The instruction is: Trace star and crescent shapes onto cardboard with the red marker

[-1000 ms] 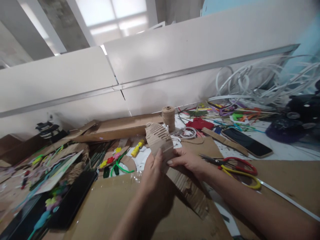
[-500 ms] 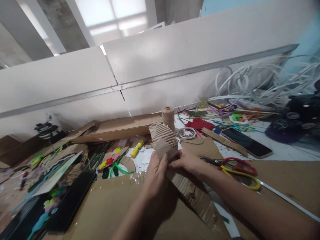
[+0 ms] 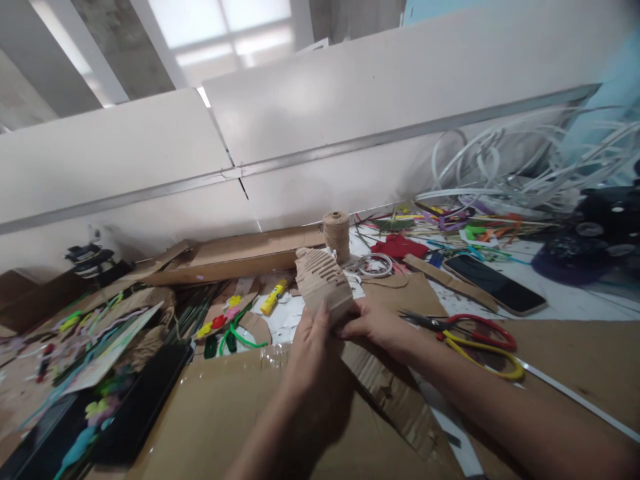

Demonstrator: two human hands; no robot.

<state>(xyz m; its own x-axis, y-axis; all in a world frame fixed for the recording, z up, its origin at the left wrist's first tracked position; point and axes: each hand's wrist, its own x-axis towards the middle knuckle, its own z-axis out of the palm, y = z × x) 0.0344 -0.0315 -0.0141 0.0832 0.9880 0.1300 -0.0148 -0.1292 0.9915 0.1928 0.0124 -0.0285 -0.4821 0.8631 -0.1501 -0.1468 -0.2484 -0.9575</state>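
Note:
Both my hands grip a long strip of corrugated cardboard (image 3: 323,283) over the middle of the table. My left hand (image 3: 310,347) pinches it from the left, thumb against its ribbed face. My right hand (image 3: 373,323) holds it from the right, fingers curled onto the same spot. The strip's upper end is curled and stands up above my hands. Its lower end (image 3: 395,400) trails down to the right across a large flat cardboard sheet (image 3: 215,413).
Red and yellow scissors (image 3: 475,340) lie right of my hands, a phone (image 3: 493,283) beyond them. A twine spool (image 3: 336,233), a tape ring (image 3: 375,265), a glue stick (image 3: 275,297), a cardboard box (image 3: 235,257) and pipe-cleaner flowers (image 3: 227,323) lie behind. White strips (image 3: 520,167) pile at right.
The strip's upper end has been bent and turned between my hands, curling tighter. My hands have stayed in about the same place.

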